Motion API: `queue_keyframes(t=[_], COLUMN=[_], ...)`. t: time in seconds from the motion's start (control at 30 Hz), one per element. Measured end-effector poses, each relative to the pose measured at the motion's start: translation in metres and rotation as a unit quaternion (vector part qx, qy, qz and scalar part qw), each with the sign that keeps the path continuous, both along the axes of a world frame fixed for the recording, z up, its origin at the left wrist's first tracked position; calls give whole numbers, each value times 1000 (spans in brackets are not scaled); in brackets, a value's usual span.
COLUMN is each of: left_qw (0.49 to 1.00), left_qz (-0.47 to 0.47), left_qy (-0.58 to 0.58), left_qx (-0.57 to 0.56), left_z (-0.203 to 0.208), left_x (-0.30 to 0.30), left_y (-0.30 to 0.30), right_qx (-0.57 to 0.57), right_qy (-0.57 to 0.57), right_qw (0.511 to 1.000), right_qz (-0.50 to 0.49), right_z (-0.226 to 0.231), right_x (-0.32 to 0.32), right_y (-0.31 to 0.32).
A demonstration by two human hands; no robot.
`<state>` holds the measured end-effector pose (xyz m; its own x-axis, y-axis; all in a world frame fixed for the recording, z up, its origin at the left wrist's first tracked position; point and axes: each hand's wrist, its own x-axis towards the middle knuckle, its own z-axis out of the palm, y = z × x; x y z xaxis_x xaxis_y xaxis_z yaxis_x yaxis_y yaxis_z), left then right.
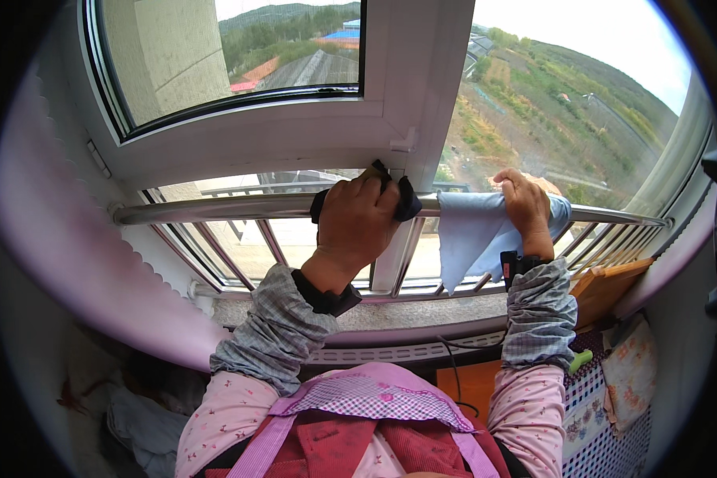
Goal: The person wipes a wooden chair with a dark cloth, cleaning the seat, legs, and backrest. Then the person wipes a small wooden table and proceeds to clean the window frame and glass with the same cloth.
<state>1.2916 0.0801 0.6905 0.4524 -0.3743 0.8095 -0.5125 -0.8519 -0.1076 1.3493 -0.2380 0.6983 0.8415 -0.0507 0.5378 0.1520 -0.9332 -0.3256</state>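
A round metal rail (239, 209) runs across the window in front of me. My left hand (357, 219) is closed around a dark cloth (407, 199), which is wrapped over the rail near its middle. Farther right, a light blue cloth (472, 235) is draped over the same rail with its corner hanging down. My right hand (526, 207) rests on the blue cloth's right part, fingers bent over the rail and gripping it through the fabric. The fingertips of both hands are partly hidden behind the rail and cloths.
Upright metal bars (271, 239) stand below the rail. Above is a white window frame (247, 123) with a small handle (404, 140). A stone sill (406, 312) lies below. A wooden board (613, 287) leans at right, near a patterned cloth (631, 366). Pink curtains (95, 239) hang left.
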Motion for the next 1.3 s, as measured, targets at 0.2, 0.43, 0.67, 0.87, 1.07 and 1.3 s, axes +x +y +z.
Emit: queue_keyframes(t=[0.2, 0.43, 0.67, 0.87, 1.07, 1.3], left_qw=[1000, 991, 985, 995, 999, 981], left_qz=[16, 95, 130, 68, 8, 147], left_qy=[-12, -68, -84, -54, -46, -87], left_qx=[-6, -59, -82, -54, -4, -88], left_z=[-2, -9, -13, -1, 3, -3], left_x=[0, -12, -5, -9, -9, -27], left_y=[34, 119, 109, 43, 66, 248], right_qx=[8, 22, 14, 9, 13, 15], right_qy=[-6, -7, -13, -19, -23, -74], right_qw=[1000, 1000, 1000, 1000, 1000, 993], right_qz=[0, 13, 6, -6, 8, 87], right_z=[2, 6, 6, 4, 3, -3], right_x=[-5, -8, -7, -4, -4, 5], right_y=[2, 3, 3, 2, -4, -14])
